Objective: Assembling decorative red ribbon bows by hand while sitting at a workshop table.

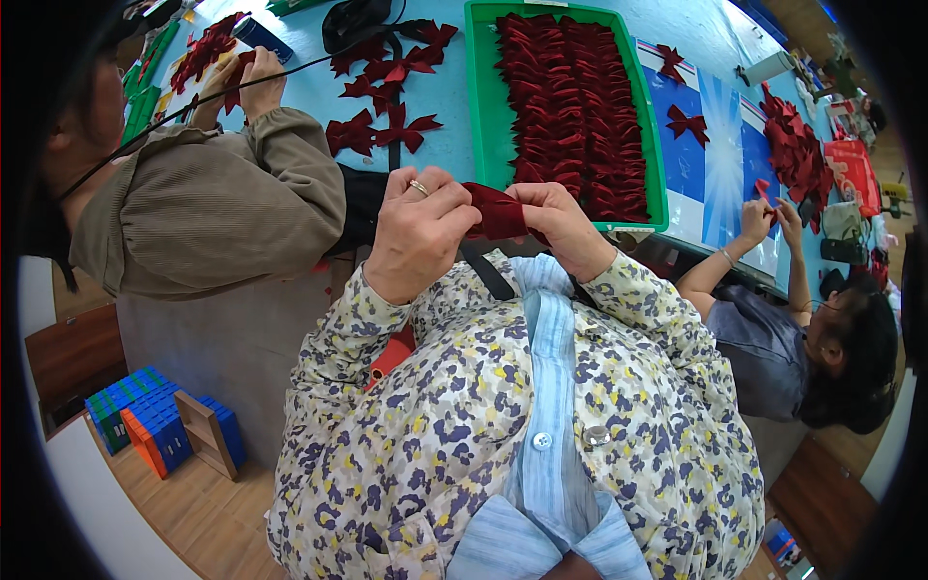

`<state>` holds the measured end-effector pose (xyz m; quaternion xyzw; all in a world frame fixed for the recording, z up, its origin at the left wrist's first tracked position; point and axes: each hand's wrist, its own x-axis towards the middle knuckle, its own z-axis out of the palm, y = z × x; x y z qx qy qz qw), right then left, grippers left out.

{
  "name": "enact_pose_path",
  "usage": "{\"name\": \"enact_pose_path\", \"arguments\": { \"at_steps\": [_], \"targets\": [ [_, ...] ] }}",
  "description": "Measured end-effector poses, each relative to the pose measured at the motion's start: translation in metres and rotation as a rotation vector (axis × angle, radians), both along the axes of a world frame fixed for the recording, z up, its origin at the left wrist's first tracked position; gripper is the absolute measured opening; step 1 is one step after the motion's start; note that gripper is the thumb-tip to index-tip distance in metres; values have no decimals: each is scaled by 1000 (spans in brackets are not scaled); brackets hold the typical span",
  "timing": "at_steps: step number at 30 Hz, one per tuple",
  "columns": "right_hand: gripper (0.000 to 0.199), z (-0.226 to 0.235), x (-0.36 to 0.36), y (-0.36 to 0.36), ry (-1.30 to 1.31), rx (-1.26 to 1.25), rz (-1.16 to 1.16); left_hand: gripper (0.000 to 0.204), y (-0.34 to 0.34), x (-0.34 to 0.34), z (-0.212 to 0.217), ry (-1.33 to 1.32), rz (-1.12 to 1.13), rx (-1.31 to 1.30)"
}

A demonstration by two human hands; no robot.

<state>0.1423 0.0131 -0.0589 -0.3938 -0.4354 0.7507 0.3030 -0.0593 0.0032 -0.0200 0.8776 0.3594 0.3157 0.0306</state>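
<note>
Blue surface (440, 92) is stretching across the top here, three people working along it. Starting at the grip: both hands are pinching one dark red fabric piece (495, 213) right at the surface's near edge, just below the green tray (481, 116). Left hand (418, 237), wearing a ring, is closing thumb and fingers tight on the left end, and right hand (561, 227) is clamping the other end, so neither grip is wide at all, both are holding the fabric.

If it's a fold or pinch being made, I'd say keeping both ends level and the middle taut is what's going to make it come out neat, with the thumbs pressing close to the centre.

Moving outward: the tray is holding three rows of red folded pieces, way too many overlapping to count. Left of it, roughly six finished bows (382, 97) are lying loose by a black strap. Two more bows (684, 121) are sitting on the blue-and-white sheet to the right, then a heap (793, 145) beyond. One person on the left is handling bows, one on the right is reaching onto the sheet.
</note>
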Motion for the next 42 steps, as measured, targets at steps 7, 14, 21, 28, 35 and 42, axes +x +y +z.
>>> {"name": "enact_pose_path", "arguments": {
  "at_steps": [7,14,21,28,35,42],
  "targets": [
    [13,26,-2,-2,-55,-38,-26,15,-6,5,2,-149,94,-88],
    [10,22,0,-1,-22,-25,-21,16,-8,11,4,-109,107,-27],
    [8,24,-3,0,-27,-53,-43,14,-12,18,-1,-12,179,92],
    [8,28,-2,1,-17,-21,-13,17,-13,24,-5,-451,240,-249],
    [9,22,1,0,20,-15,-48,18,-14,26,-2,-348,142,-135],
    [10,14,5,0,-1,-9,-42,15,-14,24,-8,-269,166,-97]
  ]
}}
